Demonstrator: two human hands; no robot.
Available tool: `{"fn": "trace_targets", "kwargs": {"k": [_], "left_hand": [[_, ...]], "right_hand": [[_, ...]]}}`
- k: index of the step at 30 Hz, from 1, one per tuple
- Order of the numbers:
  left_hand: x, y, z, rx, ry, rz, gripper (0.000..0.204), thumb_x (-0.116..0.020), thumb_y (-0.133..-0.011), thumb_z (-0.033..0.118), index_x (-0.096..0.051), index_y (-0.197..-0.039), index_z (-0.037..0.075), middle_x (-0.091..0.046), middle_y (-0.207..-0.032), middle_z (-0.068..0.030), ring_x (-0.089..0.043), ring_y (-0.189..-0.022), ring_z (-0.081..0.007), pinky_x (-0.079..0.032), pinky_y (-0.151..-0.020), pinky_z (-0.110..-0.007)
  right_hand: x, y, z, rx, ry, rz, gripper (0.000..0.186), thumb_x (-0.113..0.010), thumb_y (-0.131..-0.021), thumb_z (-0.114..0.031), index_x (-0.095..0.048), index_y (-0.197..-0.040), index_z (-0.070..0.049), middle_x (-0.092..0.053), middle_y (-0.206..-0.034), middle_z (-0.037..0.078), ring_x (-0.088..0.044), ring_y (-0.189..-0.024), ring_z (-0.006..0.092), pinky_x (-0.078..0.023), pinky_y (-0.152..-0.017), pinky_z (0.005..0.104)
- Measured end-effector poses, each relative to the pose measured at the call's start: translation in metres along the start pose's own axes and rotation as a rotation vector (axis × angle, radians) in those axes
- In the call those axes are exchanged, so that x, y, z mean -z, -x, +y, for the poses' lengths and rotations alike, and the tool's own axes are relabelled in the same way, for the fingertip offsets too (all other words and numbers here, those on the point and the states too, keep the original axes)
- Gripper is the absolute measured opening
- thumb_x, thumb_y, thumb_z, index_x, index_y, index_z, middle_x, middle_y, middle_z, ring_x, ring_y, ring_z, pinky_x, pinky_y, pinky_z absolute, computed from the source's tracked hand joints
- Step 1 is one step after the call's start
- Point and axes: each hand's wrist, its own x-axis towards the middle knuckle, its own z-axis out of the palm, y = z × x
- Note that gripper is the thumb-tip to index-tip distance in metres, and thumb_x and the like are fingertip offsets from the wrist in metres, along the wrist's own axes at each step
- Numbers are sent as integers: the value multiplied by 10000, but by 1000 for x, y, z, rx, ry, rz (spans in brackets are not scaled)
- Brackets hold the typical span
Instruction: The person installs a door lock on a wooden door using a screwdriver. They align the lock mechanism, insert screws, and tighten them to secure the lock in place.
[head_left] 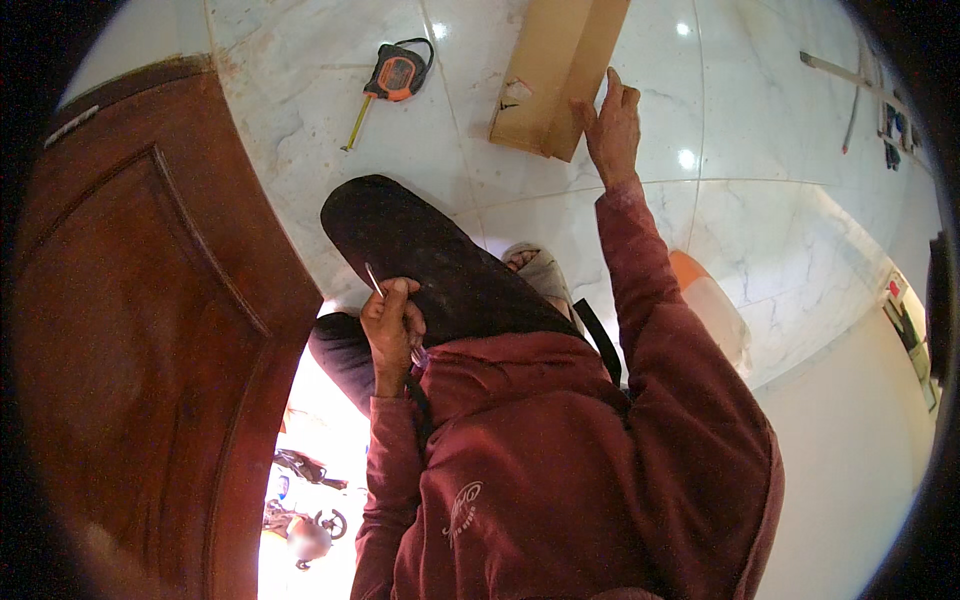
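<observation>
My left hand [393,315] is closed around what looks like a screwdriver [374,279], above my dark-trousered thigh. Its thin metal shaft sticks up past my thumb, and a bit of purplish handle shows below my fist; the rest is hidden in my palm. My right hand [612,130] reaches forward to a long, shallow brown cardboard box [530,125] on the floor. The thumb lies over the box's near right side while the other fingers stretch along its edge, spread apart. A small whitish scrap [518,90] shows on the cardboard.
A black and orange tape measure [396,75] lies on the tiled floor, its yellow blade partly out. To the left stands a brown panelled wooden door [150,330]. Long metal pieces [850,72] lie far right. An orange and whitish object [708,300] is beside my right arm.
</observation>
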Motion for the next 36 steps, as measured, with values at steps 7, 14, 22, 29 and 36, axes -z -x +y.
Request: {"fn": "trace_targets", "kwargs": {"k": [7,14,22,29,36], "left_hand": [[-8,7,9,-2,-27,72,275,-580,-1059,291,-687,-1020,41,-570,-545,-28,-426,-388,-63,-307,-374,-229],[21,68,5,-262,20,520,167,-595,-1027,153,-712,-1060,38,-662,-725,-32,-483,-484,-52,-341,-426,-209],[155,270,39,-884,-177,1806,448,-750,-919,257,-624,-1166,-95,-610,-772,-82,-546,-553,-120,-425,-451,-245],[257,322,80,-1362,-231,1583,691,-760,-912,461,-552,-1330,-48,-672,-1121,-209,-702,-706,-229,-613,-545,-286],[323,312,73,-798,-490,1637,480,-702,-919,351,-610,-1234,1,-674,-1023,-165,-675,-853,-252,-553,-712,-386]], "right_hand": [[-15,44,-34,575,156,-352,414,-737,-909,-350,-610,-1210,-97,-649,-1065,153,-632,-1020,358,-462,-884,485],[-68,58,-11,527,433,-398,219,-607,-908,-176,-668,-1102,-96,-695,-928,167,-698,-885,364,-514,-855,510],[-84,46,18,771,350,-370,262,-529,-969,-240,-702,-1094,-89,-727,-1009,184,-715,-861,391,-546,-767,521],[-76,37,-7,733,294,-409,350,-541,-995,-299,-656,-1231,-66,-701,-1163,223,-662,-1106,406,-530,-910,503],[-48,-7,-33,818,138,-355,332,-594,-972,-276,-661,-1221,-67,-698,-1139,224,-659,-1063,438,-527,-893,492]]}}
